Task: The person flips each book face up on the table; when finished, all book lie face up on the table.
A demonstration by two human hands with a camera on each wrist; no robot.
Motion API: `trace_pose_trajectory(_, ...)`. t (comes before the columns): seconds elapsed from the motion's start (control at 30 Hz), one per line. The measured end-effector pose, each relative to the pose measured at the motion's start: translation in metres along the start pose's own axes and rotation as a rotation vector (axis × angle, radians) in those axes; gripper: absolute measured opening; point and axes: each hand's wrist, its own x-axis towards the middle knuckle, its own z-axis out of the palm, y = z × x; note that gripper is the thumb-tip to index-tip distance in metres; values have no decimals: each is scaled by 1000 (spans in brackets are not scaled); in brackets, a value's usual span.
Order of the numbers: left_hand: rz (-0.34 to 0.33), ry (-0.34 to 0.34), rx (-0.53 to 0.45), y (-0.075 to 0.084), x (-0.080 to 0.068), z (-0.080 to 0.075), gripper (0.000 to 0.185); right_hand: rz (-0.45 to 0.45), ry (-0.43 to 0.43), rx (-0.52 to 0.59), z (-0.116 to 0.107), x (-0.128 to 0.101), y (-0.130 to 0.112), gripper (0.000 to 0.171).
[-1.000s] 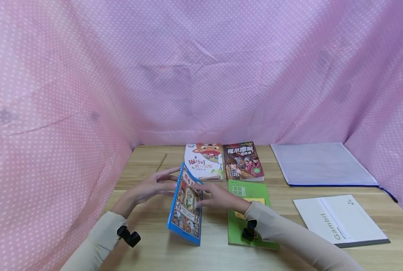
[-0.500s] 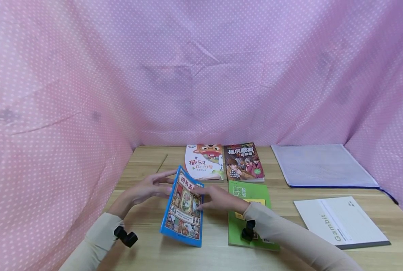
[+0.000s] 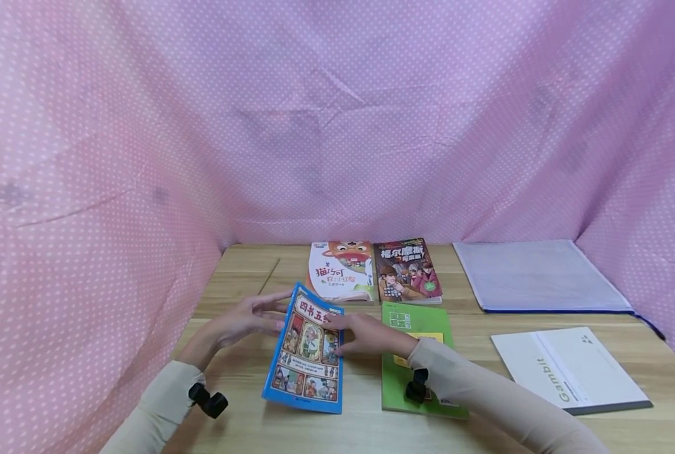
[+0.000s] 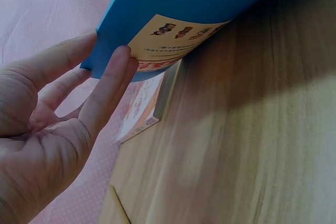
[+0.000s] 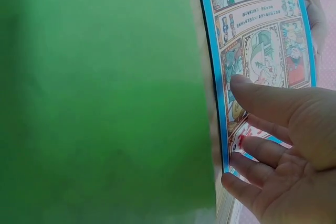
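Blue book tipped well over toward the left since a second ago, when it stood near upright on its edge; now its cover faces up at a low slant, lower edge on the table. Left hand behind it, fingers straight, tips against the back cover. Right hand flat, fingers out along the front cover and page edge. Neither grips. Judged: book being eased down flat, nearly there. Green book lies just beside, under the right forearm.

Beige long sleeves cover both arms, a small black camera strapped under each wrist.
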Motion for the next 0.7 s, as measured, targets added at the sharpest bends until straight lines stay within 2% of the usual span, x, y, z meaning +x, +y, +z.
trace_pose_trajectory(0.33, -50, 51, -32, -10, 1, 4, 81, 2, 0, -77, 1, -5, 4, 58)
trace_pose_trajectory(0.7, -35, 24, -72, -16, 6, 9, 77, 12, -11, -90, -4, -12, 7, 57)
